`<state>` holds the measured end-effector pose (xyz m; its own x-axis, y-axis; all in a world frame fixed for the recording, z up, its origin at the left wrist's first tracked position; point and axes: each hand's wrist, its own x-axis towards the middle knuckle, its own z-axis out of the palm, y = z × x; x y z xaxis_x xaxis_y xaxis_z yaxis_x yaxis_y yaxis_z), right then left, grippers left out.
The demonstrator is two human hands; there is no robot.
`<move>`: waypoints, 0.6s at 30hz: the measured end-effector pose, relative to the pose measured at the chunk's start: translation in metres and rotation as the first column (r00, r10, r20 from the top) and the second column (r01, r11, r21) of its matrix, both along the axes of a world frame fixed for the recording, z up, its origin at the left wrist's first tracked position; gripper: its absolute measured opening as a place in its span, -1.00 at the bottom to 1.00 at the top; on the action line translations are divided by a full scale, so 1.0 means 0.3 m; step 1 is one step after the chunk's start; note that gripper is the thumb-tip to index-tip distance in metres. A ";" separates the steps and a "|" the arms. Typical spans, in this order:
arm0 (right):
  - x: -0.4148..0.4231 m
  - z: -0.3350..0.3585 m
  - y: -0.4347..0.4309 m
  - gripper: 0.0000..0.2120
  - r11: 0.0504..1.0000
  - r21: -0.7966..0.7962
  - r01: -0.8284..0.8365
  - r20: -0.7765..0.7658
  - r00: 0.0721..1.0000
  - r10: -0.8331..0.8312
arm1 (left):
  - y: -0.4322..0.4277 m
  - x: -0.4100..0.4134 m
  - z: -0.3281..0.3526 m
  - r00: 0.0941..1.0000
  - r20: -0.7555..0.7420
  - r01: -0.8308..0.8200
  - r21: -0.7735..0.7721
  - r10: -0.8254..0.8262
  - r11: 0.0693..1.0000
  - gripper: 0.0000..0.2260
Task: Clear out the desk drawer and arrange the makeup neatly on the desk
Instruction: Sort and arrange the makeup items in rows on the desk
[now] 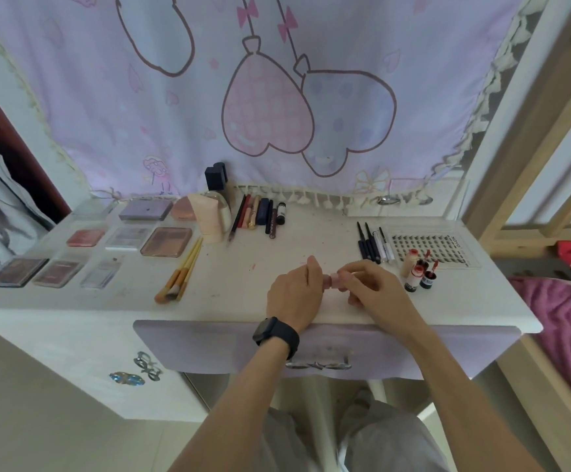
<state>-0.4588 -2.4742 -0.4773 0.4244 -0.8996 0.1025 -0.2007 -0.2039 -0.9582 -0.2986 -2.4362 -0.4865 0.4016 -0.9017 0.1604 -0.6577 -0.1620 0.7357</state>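
Both hands meet over the white desk (243, 301) near its front edge, holding a small pale pink makeup item (335, 279) between them. My left hand (296, 294), with a black watch on the wrist, grips its left end. My right hand (369, 284) pinches its right end with the fingertips. The lilac drawer (209, 345) below the desk top is pushed in. Makeup lies in groups on the desk: palettes (166, 241) at the left, brushes (180, 274), pencils and tubes (260, 216) at the back, black liners (372, 243) and small bottles (417, 270) at the right.
A clear lash tray (437, 247) lies at the right rear of the desk. A dark bottle (215, 177) and a pale tube (209, 216) stand at the back. A lilac printed curtain (277, 97) hangs behind. A wooden bed frame (532, 165) and pink blanket (570, 328) flank the right side.
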 end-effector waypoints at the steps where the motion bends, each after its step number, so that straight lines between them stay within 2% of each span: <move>1: -0.004 0.002 0.001 -0.91 1.000 0.011 -0.015 0.031 0.999 0.014 | -0.001 0.001 0.000 1.000 0.008 0.002 0.006 -0.002 1.000 -0.41; 4: 0.001 0.016 0.010 -0.81 0.999 0.040 -0.001 0.025 1.000 0.000 | -0.001 0.000 0.000 1.000 0.017 0.008 0.007 -0.008 1.000 -0.42; 7: 0.026 0.023 0.017 -0.62 0.998 0.046 0.050 -0.111 0.993 -0.044 | -0.001 -0.001 -0.003 1.000 -0.002 0.007 -0.007 -0.007 1.000 -0.38; 8: 0.032 0.019 0.017 -0.61 0.997 0.039 0.062 -0.136 0.989 -0.057 | 0.000 -0.001 -0.005 1.000 -0.004 0.006 -0.008 -0.006 1.000 -0.37; 13: 0.012 0.004 0.015 -0.90 1.000 0.005 -0.028 -0.034 0.999 0.028 | -0.005 -0.001 -0.009 1.000 0.002 -0.009 -0.010 0.009 1.000 -0.37; 15: 0.002 0.012 0.017 -0.86 0.999 0.012 -0.049 0.010 0.999 0.049 | -0.007 0.000 -0.011 1.000 0.014 -0.017 -0.014 0.017 1.000 -0.36; 18: 0.009 0.024 0.017 -0.64 0.997 0.076 0.006 0.008 1.000 -0.007 | -0.005 0.000 -0.014 1.000 0.006 -0.019 -0.020 0.020 1.000 -0.33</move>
<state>-0.4560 -2.4690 -0.4702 0.4181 -0.9077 0.0372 -0.1933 -0.1289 -0.9726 -0.2986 -2.4377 -0.4906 0.4180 -0.8903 0.1806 -0.6592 -0.1604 0.7347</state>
